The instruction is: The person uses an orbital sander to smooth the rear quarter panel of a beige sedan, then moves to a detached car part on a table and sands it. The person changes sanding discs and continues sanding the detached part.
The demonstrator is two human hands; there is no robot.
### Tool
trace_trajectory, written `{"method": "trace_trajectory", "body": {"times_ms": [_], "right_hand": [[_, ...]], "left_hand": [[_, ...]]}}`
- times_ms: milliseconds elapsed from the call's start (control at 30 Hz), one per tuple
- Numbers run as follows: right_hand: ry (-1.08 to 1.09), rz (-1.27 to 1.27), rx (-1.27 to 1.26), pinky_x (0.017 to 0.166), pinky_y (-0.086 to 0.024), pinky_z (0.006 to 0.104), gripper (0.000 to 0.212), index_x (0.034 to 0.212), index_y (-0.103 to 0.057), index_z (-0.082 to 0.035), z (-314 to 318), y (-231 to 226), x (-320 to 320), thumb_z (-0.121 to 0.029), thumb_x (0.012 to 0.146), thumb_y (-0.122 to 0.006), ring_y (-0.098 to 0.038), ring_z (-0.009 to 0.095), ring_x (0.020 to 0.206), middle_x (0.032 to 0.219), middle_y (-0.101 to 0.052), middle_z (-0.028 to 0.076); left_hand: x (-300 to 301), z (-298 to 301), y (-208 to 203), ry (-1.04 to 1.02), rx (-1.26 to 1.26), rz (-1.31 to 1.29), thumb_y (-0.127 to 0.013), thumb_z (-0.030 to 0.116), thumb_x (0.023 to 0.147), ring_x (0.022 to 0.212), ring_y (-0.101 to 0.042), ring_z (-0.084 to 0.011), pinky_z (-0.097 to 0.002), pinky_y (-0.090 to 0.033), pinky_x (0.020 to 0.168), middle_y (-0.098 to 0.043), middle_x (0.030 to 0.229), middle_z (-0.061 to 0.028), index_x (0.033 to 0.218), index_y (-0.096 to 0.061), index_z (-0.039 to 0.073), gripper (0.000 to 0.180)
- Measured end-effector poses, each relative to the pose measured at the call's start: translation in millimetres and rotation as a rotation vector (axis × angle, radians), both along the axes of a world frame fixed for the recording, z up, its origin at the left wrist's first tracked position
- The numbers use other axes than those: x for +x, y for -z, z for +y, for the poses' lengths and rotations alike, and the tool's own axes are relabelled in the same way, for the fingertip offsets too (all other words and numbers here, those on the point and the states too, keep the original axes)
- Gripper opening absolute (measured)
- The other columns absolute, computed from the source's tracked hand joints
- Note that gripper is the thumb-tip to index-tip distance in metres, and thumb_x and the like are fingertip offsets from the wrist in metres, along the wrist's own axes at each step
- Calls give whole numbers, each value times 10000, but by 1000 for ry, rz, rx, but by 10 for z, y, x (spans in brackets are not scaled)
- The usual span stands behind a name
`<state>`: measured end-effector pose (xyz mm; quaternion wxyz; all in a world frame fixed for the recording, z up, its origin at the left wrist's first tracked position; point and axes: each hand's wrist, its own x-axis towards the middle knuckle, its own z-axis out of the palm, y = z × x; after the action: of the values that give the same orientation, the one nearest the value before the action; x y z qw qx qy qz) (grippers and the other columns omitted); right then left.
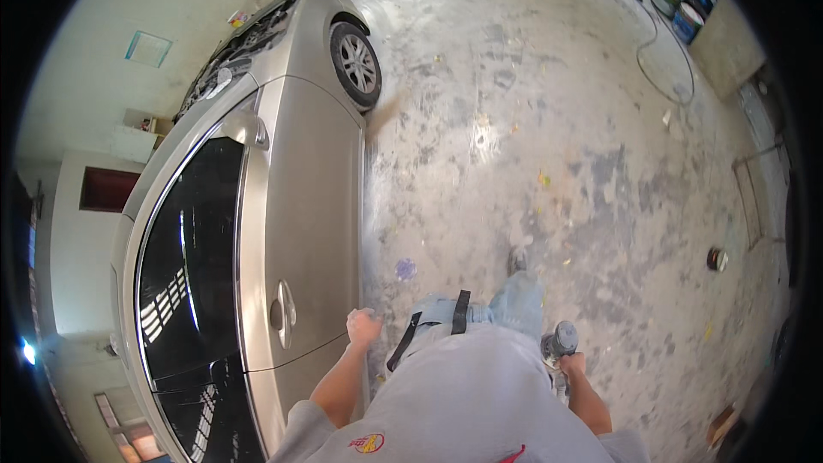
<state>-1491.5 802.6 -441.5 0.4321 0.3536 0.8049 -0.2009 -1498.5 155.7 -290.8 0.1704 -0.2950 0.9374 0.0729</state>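
I stand beside a beige car (300, 206), looking down along its side. My left hand (363, 326) is closed into a fist with something pale in it, close to the lower door panel near the door handle (283, 313). My right hand (567, 362) hangs at my side and grips a grey power tool (559, 341) with a round head. What the left hand holds is too small to make out.
Stained concrete floor (531, 146) stretches to the right of the car. The front wheel (356, 63) is ahead. Paint cans (681, 0) and a cable (656, 51) lie at the far right; a small dark can (717, 259) stands on the floor at right.
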Motion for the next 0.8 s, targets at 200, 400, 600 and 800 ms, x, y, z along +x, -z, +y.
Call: {"method": "trace_trajectory", "body": {"times_ms": [200,400,600,800], "right_hand": [[-10,317,132,677,-580,471,319,846,-754,105,727,-108,-2049,-142,649,-801,-767,420,745,805,-752,285],[-316,415,181,928,-580,490,439,1067,-746,77,965,-690,-3992,-185,715,-771,-723,451,1101,1121,-752,299],[-751,257,279,955,-583,487,395,1123,-763,-1,549,-1291,-5766,-170,766,-770,-716,424,1130,1161,-755,258],[-1027,249,327,922,-595,476,289,1088,-783,-90,283,-1528,-7257,-176,821,-714,-736,385,1079,1119,-774,188]], "left_hand": [[-972,532,-112,-122,53,77,-801,409,827,1244,-630,-390,-488,-493,1079,-746,1146,-204,1074,-798,94,400],[-1734,698,47,-281,76,36,-793,403,840,1201,-661,-398,-487,-512,1061,-744,1184,-213,1110,-800,111,398],[-2506,589,576,-588,169,2,-767,420,853,1144,-701,-411,-502,-551,1010,-755,1182,-218,1102,-787,63,435],[-3866,331,742,-627,304,-32,-776,388,847,1113,-717,-414,-483,-559,1006,-764,1133,-238,1176,-785,70,457]]}}
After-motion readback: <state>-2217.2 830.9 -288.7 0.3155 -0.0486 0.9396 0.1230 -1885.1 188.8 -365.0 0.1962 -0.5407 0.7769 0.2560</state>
